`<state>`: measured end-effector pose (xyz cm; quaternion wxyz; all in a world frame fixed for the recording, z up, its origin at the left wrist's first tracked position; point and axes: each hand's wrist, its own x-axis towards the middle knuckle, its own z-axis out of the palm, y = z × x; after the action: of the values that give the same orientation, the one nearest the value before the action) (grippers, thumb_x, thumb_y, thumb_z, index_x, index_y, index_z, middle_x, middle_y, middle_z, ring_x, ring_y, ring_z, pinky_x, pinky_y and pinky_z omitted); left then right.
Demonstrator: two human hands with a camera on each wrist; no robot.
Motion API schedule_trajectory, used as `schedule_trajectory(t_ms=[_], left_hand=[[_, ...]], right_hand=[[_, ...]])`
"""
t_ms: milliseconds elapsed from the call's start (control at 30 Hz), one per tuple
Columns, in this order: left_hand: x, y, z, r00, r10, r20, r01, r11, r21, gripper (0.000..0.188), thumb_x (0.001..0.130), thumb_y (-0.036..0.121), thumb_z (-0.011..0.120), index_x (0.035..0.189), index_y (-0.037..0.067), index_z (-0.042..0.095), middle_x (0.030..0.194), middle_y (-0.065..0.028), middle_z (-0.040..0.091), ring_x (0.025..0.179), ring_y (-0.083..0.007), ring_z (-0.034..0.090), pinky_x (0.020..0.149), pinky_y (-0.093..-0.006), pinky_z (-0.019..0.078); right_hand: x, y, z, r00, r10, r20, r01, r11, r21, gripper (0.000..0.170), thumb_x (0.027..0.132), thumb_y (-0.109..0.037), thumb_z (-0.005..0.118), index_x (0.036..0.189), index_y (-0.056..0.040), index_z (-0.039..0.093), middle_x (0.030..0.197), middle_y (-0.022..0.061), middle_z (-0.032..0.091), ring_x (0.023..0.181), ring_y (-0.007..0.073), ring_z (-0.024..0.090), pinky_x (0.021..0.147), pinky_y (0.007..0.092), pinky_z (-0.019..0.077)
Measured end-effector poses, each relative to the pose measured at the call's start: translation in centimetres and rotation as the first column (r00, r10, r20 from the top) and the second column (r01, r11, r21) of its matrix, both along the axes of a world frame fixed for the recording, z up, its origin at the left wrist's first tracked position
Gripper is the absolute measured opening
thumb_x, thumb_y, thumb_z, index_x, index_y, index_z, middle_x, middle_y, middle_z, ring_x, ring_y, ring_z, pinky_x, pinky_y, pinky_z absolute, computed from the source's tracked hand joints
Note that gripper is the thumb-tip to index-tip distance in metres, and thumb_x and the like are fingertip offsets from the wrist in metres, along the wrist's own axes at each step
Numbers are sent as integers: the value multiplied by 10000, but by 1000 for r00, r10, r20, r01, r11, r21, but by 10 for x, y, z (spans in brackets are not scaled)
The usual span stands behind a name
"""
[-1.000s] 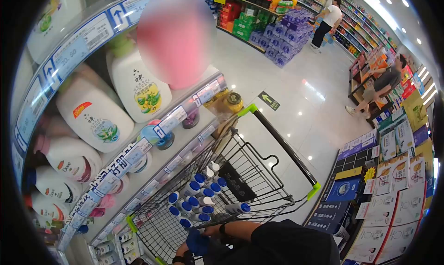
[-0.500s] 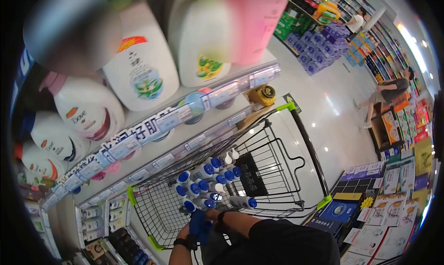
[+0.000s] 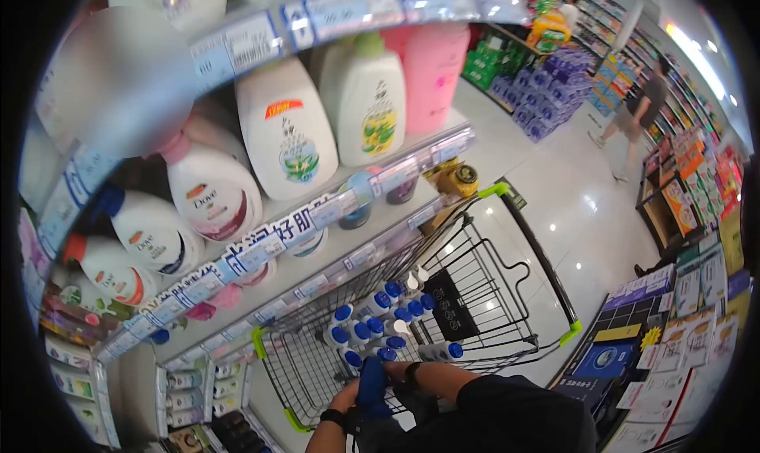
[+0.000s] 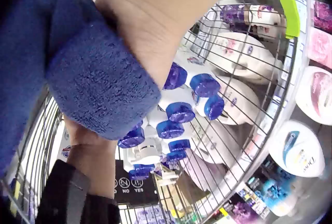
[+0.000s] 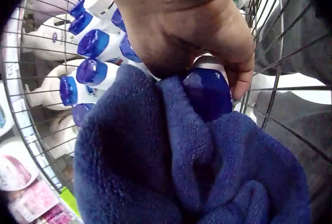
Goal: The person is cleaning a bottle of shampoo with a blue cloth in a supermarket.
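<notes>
Both hands are low over the near side of a shopping cart. My left hand (image 4: 140, 32) holds a dark blue terry towel (image 4: 104, 79), which covers most of its fingers. A white bottle with a blue cap (image 5: 210, 92) is gripped in my right hand (image 5: 181, 22), cap toward the towel (image 5: 135, 141), whose folds lie against the cap. Beside the hands stand several white bottles with blue caps (image 3: 372, 326) in the cart basket, a few of them with white pump tops (image 3: 413, 279). In the head view the towel lies between the two hands.
The wire cart (image 3: 483, 295) stands against a shelf with large white Dove bottles (image 3: 214, 204) and a pink bottle (image 3: 435, 73). To the right is a stack of boxes (image 3: 673, 374). A person (image 3: 637, 109) walks in the aisle near purple packs (image 3: 554, 93).
The head view has shifted, so the cart and hands appear farther right. The towel shows more upright between the hands. A person in the aisle has moved farther off.
</notes>
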<state>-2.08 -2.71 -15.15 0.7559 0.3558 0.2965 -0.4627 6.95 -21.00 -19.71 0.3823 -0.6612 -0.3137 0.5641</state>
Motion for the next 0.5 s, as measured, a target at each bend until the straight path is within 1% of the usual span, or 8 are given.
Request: schedule_trajectory(t_ms=[100,133,233,267,300,333,367,500], left_hand=[[11,19,5,976,-124,181,111,991,81,370,858,316,555,1093,31,571,916,-35,618,734,-116,588,644,-247,484],[9,23,24,949,-186,254,163,980,110,395,861,321,553,1129,31,545,951,-33,608,745,-111,578,645,-241,476],[0,43,71,903,-264,339,173,946,275,401,795,303,626,1064,8,595,875,-40,633,733,-116,588,653,-256,481],[-4,43,99,898,-277,342,165,932,324,410,785,310,634,1059,8,599,877,-39,634,733,-120,590,653,-258,480],[-6,46,122,894,-286,345,150,917,370,419,775,318,642,1054,8,602,878,-39,635,734,-123,592,653,-260,480],[-7,50,134,850,-374,372,224,894,387,456,753,350,647,1059,14,601,886,-50,641,752,-146,603,673,-285,482],[-12,51,145,758,-451,472,209,853,479,463,746,351,647,1063,18,597,891,-71,644,762,-170,611,681,-300,484],[-41,55,238,363,-676,641,-42,675,736,494,697,344,659,1071,31,578,902,-161,639,803,-287,624,719,-364,487]], right_hand=[[6,-1,73,958,73,276,-139,963,231,394,741,-80,642,1099,-10,490,1086,113,570,895,194,549,702,313,485],[-2,3,47,980,52,192,-84,983,166,456,716,-71,661,1125,-10,469,1065,113,570,911,214,553,713,315,492],[-27,7,79,863,-142,485,20,969,247,441,710,-202,695,1065,-4,525,991,154,584,927,256,570,775,366,468],[-35,17,83,940,-332,74,311,928,206,382,737,-206,652,1043,-15,527,977,145,582,900,256,571,760,370,472],[-40,29,84,803,-493,-335,538,841,51,326,765,-209,610,1022,-25,530,963,136,581,872,256,573,745,374,476],[-46,34,81,483,-594,-643,652,734,-189,275,792,-212,567,1001,-36,533,949,127,579,845,256,575,729,379,479],[-56,35,82,47,-620,-783,630,627,-459,233,820,-215,525,980,-47,536,935,118,577,818,256,577,714,383,483],[-84,46,185,129,-690,-713,783,512,-353,251,855,-264,424,969,-81,552,902,77,579,778,225,577,667,377,491]])
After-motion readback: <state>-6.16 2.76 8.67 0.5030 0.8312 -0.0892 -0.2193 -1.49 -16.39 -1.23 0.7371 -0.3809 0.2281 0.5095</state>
